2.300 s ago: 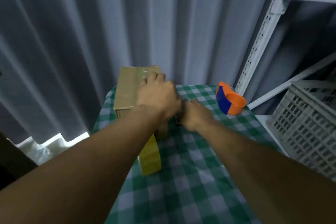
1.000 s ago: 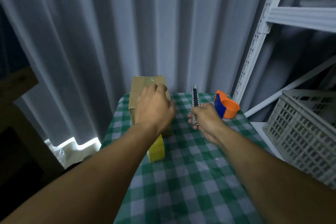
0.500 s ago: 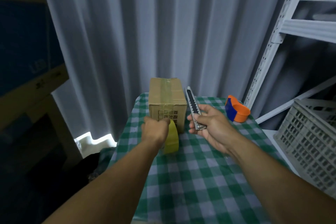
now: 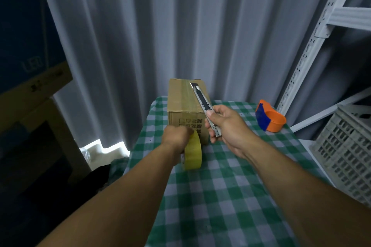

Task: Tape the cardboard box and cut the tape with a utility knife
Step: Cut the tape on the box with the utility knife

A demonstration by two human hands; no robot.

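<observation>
A brown cardboard box (image 4: 180,98) stands at the far end of the table, with a strip of clear tape running along its top. A yellowish tape roll (image 4: 193,151) stands on edge just in front of the box, and my left hand (image 4: 176,135) is closed over its top left side. My right hand (image 4: 225,126) holds a silver and black utility knife (image 4: 202,102) to the right of the roll. The knife points up and away, its tip over the box top.
The table wears a green and white checked cloth (image 4: 220,196). An orange and blue tape dispenser (image 4: 269,119) lies at the far right. A grey plastic crate (image 4: 345,146) and a white metal shelf frame (image 4: 313,42) stand to the right. Grey curtains hang behind.
My left hand came off the box top and down onto the tape roll. My right hand lifted the knife and holds it raised beside the box. The view pulled back.
</observation>
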